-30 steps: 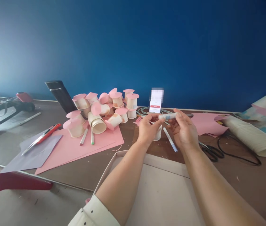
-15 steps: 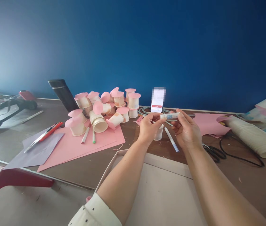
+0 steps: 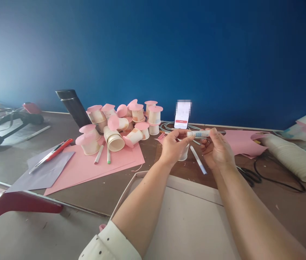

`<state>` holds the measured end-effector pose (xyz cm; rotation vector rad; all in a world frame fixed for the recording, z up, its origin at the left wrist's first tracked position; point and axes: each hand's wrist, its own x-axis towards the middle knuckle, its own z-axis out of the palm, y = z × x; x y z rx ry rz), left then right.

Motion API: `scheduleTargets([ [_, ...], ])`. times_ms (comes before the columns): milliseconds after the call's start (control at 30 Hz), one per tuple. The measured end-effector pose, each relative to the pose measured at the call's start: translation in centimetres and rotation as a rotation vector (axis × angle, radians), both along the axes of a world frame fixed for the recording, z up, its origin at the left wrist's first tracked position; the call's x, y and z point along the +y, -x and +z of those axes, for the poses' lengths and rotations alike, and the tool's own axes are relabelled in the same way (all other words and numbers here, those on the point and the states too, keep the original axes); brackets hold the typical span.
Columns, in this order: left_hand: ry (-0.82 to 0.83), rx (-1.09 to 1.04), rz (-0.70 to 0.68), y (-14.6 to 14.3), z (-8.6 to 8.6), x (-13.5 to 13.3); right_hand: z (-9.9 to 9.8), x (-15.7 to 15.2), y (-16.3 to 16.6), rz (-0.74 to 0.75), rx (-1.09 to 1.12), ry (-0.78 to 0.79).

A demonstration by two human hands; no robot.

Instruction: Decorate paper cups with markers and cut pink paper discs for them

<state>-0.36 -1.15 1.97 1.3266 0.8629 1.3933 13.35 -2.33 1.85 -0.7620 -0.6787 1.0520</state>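
Both hands meet over the table on a white marker point(image 3: 199, 134) with blue print on its barrel, held nearly level. My left hand point(image 3: 173, 146) pinches its left end between thumb and fingers. At the right end, my right hand point(image 3: 219, 150) has its thumb and forefinger closed round it, covering that part. Partly hidden behind my left hand stands a white paper cup point(image 3: 183, 154). A second white marker with a blue end point(image 3: 198, 160) lies on the table between the hands.
Paper cups with pink paper discs point(image 3: 138, 112) cluster left of centre, near a black flask point(image 3: 73, 108). A lit phone point(image 3: 181, 123) leans at the wall. Pink sheets point(image 3: 71, 166) carry markers; a red cutter point(image 3: 51, 153) lies left. Black-handled scissors point(image 3: 250, 176) and a cup stack point(image 3: 291, 157) sit right.
My right hand has moved slightly to the right along the marker, and more of the printed barrel shows. My left hand keeps its pinch with little movement.
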Motion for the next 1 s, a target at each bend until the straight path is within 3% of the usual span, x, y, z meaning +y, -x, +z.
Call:
scheduleTargets([
  [333, -0.024, 0.054, -0.026, -0.12, -0.17, -0.03, -0.54, 0.44, 0.15, -0.063, -0.02, 0.016],
  [667, 0.042, 0.0, -0.005, -0.08, 0.0, 0.01, -0.22, -0.2, -0.25, 0.193, 0.052, 0.009],
  [1000, 0.032, -0.03, -0.03, -0.03, -0.12, 0.11, -0.45, 0.13, -0.26, 0.133, 0.015, 0.007],
])
